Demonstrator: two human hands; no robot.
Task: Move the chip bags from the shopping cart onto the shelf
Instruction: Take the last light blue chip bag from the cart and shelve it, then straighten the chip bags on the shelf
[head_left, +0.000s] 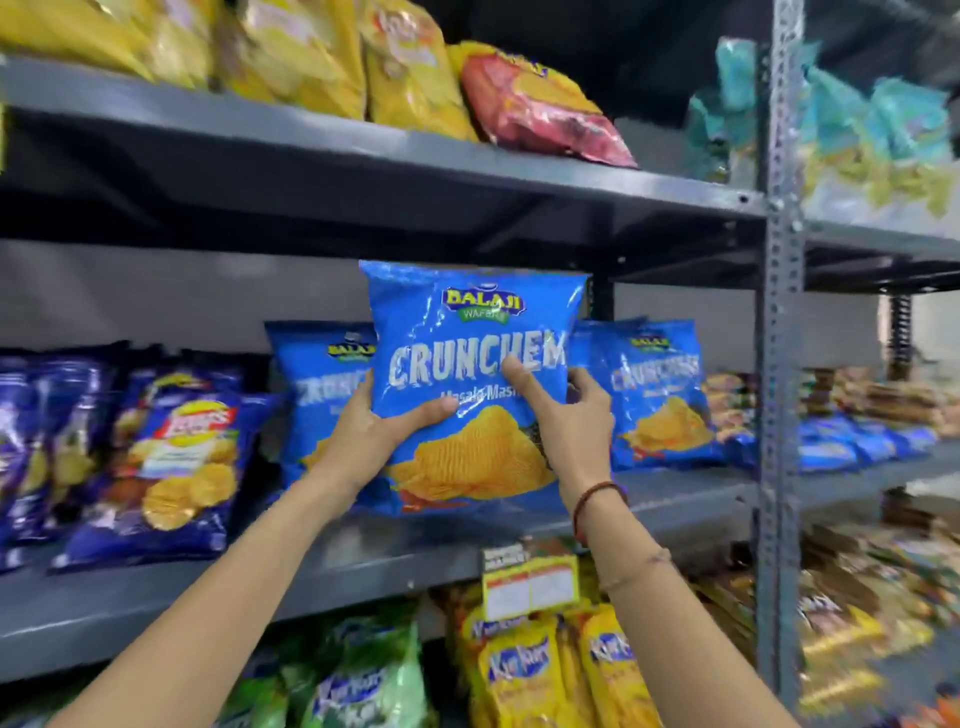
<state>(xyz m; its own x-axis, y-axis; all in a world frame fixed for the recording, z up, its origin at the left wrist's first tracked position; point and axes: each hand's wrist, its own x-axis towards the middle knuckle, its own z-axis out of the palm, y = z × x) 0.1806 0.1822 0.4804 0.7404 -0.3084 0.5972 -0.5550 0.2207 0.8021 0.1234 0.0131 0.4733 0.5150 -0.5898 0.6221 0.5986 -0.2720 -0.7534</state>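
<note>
Your left hand (371, 434) and right hand (569, 415) both grip the blue chip bag (470, 364); you're shelving it, so next stand it on the middle shelf (675, 499) between its twins

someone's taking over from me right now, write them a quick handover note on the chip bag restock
Left hand grips the blue Crunchex bag at its lower left edge; right hand steadies its front and right side.
The bag is upright in front of the middle shelf, not yet let go.
Two matching bags already stand behind it, one on each side.
Left: set this bag down and release. The cart is out of view, so the remaining count is unknown.
</note>
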